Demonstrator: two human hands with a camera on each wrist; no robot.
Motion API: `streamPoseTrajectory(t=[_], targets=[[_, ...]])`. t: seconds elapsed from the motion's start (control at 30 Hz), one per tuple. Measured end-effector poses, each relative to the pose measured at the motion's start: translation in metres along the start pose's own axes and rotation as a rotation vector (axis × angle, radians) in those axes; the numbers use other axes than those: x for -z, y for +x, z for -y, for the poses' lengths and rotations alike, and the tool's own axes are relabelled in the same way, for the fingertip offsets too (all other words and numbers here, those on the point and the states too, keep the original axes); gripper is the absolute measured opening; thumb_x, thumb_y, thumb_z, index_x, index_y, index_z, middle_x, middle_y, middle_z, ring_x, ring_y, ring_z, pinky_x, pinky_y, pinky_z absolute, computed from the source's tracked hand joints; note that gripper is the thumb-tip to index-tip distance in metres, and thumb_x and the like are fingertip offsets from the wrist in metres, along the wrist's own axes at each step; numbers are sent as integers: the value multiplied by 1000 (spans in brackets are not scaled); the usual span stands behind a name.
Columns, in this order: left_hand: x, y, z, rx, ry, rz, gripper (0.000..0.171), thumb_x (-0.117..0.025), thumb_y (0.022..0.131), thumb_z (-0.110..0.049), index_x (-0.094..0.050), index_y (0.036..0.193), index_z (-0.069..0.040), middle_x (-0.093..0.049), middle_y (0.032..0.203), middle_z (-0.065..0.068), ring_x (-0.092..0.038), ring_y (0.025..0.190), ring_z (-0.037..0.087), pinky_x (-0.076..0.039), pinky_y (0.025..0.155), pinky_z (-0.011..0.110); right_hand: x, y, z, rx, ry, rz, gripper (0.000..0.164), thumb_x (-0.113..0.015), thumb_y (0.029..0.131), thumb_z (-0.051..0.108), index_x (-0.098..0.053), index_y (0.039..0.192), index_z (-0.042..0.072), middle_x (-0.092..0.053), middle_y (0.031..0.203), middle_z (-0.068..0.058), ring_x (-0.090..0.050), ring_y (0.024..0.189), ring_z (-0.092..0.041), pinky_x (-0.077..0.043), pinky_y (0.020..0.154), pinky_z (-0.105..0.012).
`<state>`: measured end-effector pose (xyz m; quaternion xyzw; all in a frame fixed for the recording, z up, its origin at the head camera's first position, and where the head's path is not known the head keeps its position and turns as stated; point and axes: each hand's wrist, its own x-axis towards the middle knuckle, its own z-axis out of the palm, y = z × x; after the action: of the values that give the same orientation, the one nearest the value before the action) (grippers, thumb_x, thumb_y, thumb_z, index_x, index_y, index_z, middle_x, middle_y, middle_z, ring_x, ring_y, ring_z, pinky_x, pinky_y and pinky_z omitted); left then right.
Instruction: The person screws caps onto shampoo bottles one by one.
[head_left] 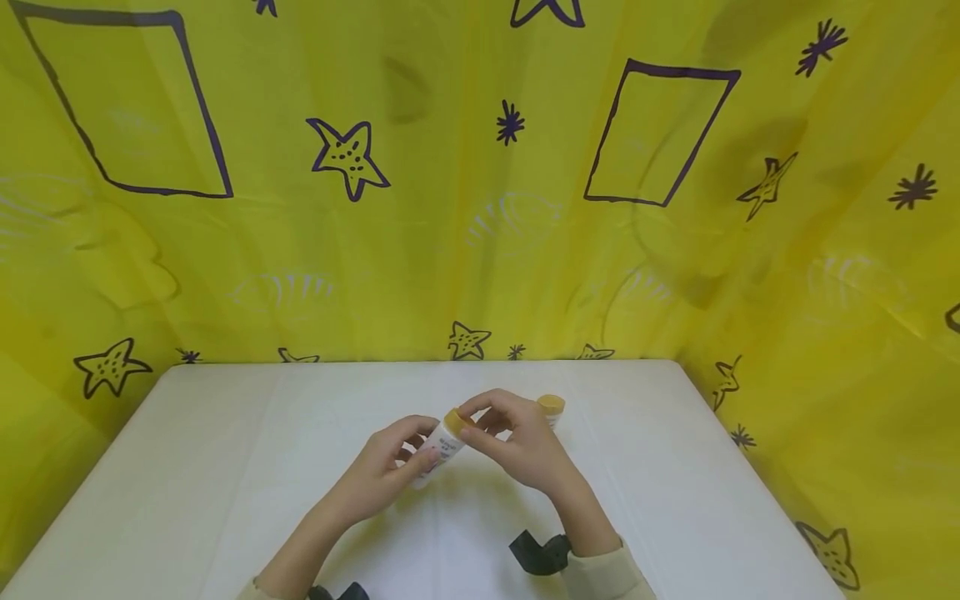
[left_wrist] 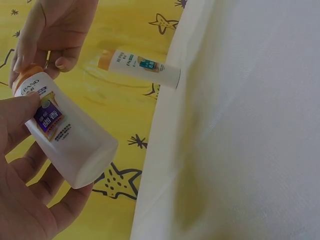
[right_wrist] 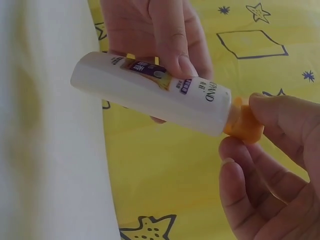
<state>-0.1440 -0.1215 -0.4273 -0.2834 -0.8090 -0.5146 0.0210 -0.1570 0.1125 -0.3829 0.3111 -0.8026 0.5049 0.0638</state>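
Note:
A small white shampoo bottle [right_wrist: 150, 100] with an orange cap [right_wrist: 247, 125] and a purple label is held tilted above the table. My left hand [head_left: 378, 467] grips its body, thumb on the front and fingers behind. At the top, my right hand [head_left: 525, 437] pinches the cap between thumb and forefinger. In the right wrist view the cap stands askew at the bottle's neck. Behind the right hand, a second shampoo bottle [left_wrist: 131, 64] with an orange cap and a green label stands upright on the table, partly hidden in the head view.
The white table [head_left: 262, 467] has its far edge against a yellow curtain [head_left: 435, 250] printed with stars, fish and frames. The curtain also runs along the right side. Dark wrist mounts [head_left: 540, 554] sit at both sleeves.

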Motion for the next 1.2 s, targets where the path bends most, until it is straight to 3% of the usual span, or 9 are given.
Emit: streamPoseTrajectory(t=[0.27, 0.43, 0.6, 0.77, 0.93, 1.2], targets=[[2, 0, 1, -7, 22, -17, 24, -61, 100, -25, -61, 124, -18, -67, 110, -5, -62, 93, 15, -56, 78, 30, 6, -2, 0, 16, 26, 57, 35, -73, 85, -2, -71, 117, 13, -69, 118, -2, -70, 90, -14, -59, 80, -30], [1, 1, 0, -23, 12, -16, 24, -61, 100, -23, -61, 124, -19, -66, 110, -6, -62, 93, 15, -57, 78, 32, 7, -1, 0, 30, 28, 46, 29, -76, 86, 4, -72, 114, 12, -69, 119, -3, -69, 98, -16, -59, 80, -32], [0, 0, -2, -21, 9, -9, 23, -61, 101, -24, -61, 123, -20, -66, 110, -6, -61, 93, 14, -56, 78, 32, 5, -1, 1, 4, 34, 11, 17, -81, 84, 13, -73, 99, 16, -68, 122, 1, -65, 112, -18, -58, 87, -33], [-1, 0, -4, -19, 22, -1, 23, -61, 101, -26, -61, 123, -19, -65, 110, -6, -61, 94, 14, -56, 78, 29, 3, -1, 0, 22, 38, -9, 13, -81, 84, 16, -70, 91, 17, -69, 120, 0, -66, 110, -21, -58, 87, -36], [0, 0, -4, -38, 30, -23, 24, -62, 100, -24, -61, 123, -19, -66, 111, -6, -61, 93, 13, -57, 77, 31, 4, -1, -1, 54, 38, -7, 14, -79, 85, 12, -73, 98, 14, -70, 116, -3, -65, 109, -21, -60, 80, -34], [3, 0, -3, -32, 34, -37, 24, -63, 99, -23, -61, 123, -19, -66, 111, -6, -61, 92, 12, -57, 77, 30, 6, -3, 0, 69, 33, 28, 22, -77, 86, 5, -73, 106, 12, -69, 117, -3, -70, 93, -17, -59, 81, -33]])
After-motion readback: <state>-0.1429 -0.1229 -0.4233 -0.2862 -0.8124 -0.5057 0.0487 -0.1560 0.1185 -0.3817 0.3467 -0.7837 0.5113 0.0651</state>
